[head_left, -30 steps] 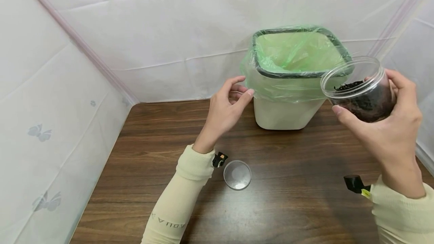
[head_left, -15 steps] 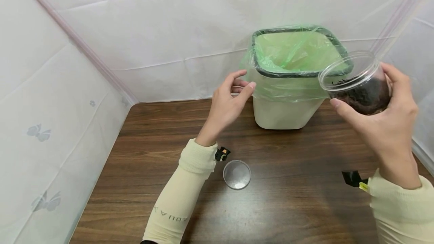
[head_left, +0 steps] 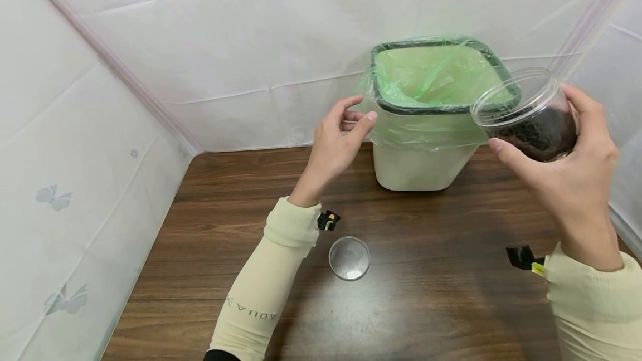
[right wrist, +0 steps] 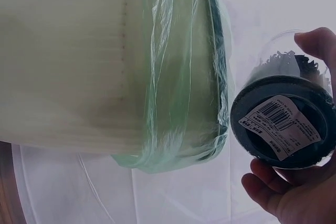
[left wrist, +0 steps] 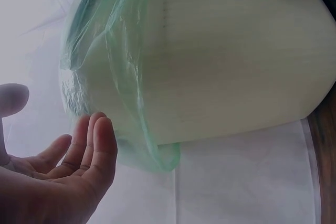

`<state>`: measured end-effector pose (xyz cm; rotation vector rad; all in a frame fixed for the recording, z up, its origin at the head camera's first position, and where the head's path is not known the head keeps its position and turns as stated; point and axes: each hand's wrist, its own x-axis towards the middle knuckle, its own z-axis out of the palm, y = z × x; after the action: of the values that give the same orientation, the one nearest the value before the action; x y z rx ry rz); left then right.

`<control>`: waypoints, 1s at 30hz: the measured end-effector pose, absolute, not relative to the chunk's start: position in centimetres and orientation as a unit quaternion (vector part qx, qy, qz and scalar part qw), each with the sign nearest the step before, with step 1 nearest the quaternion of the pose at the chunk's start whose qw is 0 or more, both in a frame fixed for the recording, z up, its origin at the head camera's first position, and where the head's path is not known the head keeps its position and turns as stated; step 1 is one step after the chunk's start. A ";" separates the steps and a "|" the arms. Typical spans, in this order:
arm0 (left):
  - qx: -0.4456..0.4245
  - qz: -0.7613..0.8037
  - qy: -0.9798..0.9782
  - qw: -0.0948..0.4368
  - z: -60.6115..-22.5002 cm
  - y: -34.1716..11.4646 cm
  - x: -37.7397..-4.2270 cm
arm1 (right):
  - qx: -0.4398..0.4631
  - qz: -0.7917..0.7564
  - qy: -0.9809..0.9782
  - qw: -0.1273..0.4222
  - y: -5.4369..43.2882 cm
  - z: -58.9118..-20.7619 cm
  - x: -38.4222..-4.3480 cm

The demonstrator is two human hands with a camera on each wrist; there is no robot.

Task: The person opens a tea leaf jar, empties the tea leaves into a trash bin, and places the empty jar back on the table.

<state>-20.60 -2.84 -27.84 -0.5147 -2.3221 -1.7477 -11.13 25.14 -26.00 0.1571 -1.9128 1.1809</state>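
Note:
My right hand [head_left: 577, 166] grips a clear plastic jar [head_left: 539, 121] partly filled with dark, shredded stuff that looks like dry tea leaves. The jar is lidless and tilts left, its mouth overlapping the right front corner of the bin's rim in the head view. A label [right wrist: 281, 124] with a barcode shows on its base in the right wrist view. The pale trash bin [head_left: 421, 166] is lined with a green plastic bag [head_left: 426, 130] folded over its dark rim. Beside the bin's left side, my left hand [head_left: 338, 141] holds nothing, its fingers loosely bent near the bag.
A round clear lid [head_left: 349, 258] lies on the brown wooden table [head_left: 426, 294] in front of the bin. White patterned sheeting [head_left: 241, 60] hangs behind the bin and along both sides of the table.
My right hand has raised the jar slightly and tipped it further left, toward the bin. My left hand has risen a little along the bin's side.

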 end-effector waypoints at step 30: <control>-0.152 -0.609 -0.775 0.069 -26.2 -2.0 -22.1 | 0.043 0.460 -0.776 0.430 25.7 -25.2 -12.6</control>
<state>-22.06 -1.97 -26.18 -0.4587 -2.3337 -1.8353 -12.65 25.75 -25.19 0.1084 -1.9349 1.1465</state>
